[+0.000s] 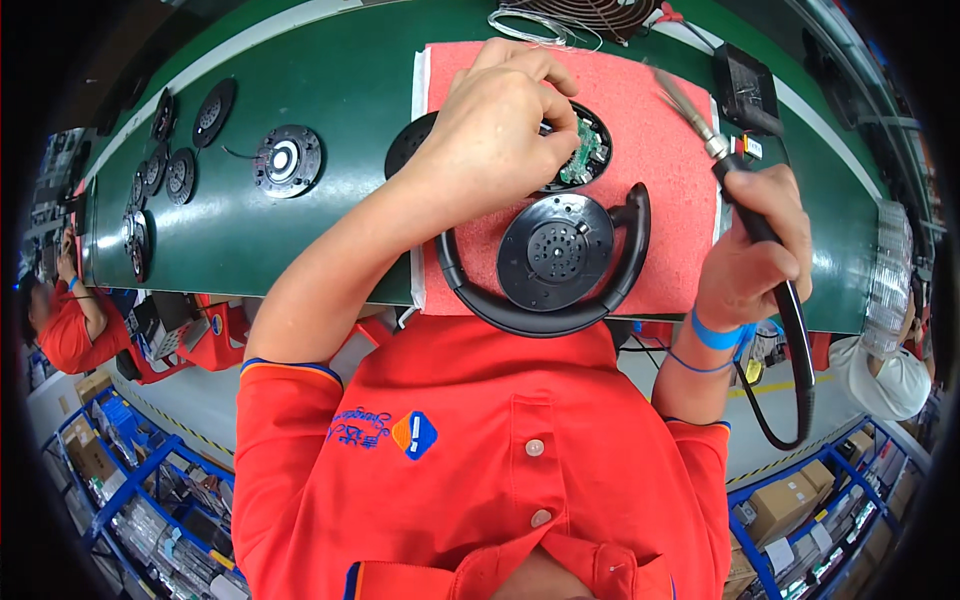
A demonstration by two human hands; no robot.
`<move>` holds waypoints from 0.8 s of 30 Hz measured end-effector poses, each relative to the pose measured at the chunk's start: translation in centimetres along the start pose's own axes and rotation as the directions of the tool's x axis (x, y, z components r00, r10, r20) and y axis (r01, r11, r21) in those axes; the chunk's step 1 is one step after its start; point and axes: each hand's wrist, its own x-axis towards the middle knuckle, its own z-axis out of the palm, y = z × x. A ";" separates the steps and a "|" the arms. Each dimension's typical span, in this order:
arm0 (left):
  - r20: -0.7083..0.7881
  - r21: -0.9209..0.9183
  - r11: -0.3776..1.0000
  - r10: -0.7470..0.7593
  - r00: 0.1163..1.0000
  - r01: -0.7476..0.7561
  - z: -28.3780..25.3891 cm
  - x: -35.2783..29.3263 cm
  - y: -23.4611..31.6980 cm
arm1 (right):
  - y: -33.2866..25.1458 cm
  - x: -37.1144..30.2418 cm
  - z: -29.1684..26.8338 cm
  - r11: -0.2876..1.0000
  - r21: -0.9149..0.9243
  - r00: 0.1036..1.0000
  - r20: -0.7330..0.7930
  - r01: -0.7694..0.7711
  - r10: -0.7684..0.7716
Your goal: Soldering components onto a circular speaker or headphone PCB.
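My right hand [762, 235] is wrapped round the black handle of a soldering iron [716, 147]. The iron's metal tip points up and left, raised apart from the parts, and its cable hangs past my wrist. Over an open headphone ear cup [606, 128] with a green circuit board [585, 158] bends my left hand [505, 125], fingers curled and closed. Whatever they pinch is hidden behind the hand. Nearer to me lie the black headband [540, 322] and a round speaker plate [556, 250], on a pink foam mat [660, 220]. A blue strap [716, 335] circles my right wrist.
Left on the green table [350, 120] lie a round speaker part [287, 161] with a white centre and several black discs [213, 113]. At the back are a coil of wire [530, 28], a fan grille [600, 14] and a black box [748, 88]. Clear trays [888, 280] stand right.
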 end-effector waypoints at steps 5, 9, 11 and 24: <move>0.049 0.008 1.000 -0.026 0.998 0.026 0.3 -0.1 -0.2 | 0.1 -1.1 0.6 0.991 0.130 0.999 0.025 -0.043 0.040; 0.049 0.009 0.999 -0.045 0.998 0.044 0.3 -0.2 -0.2 | 0.1 -1.5 0.3 0.988 0.133 0.991 0.120 -0.077 0.061; 0.045 0.010 0.998 -0.056 0.997 0.056 0.3 -0.2 -0.4 | -0.2 -1.4 0.4 0.990 0.114 0.987 0.149 -0.083 0.066; 0.044 -0.013 0.998 -0.053 0.998 0.054 0.2 -0.1 -0.7 | -0.5 -1.1 1.1 0.989 0.031 0.971 0.196 -0.148 0.139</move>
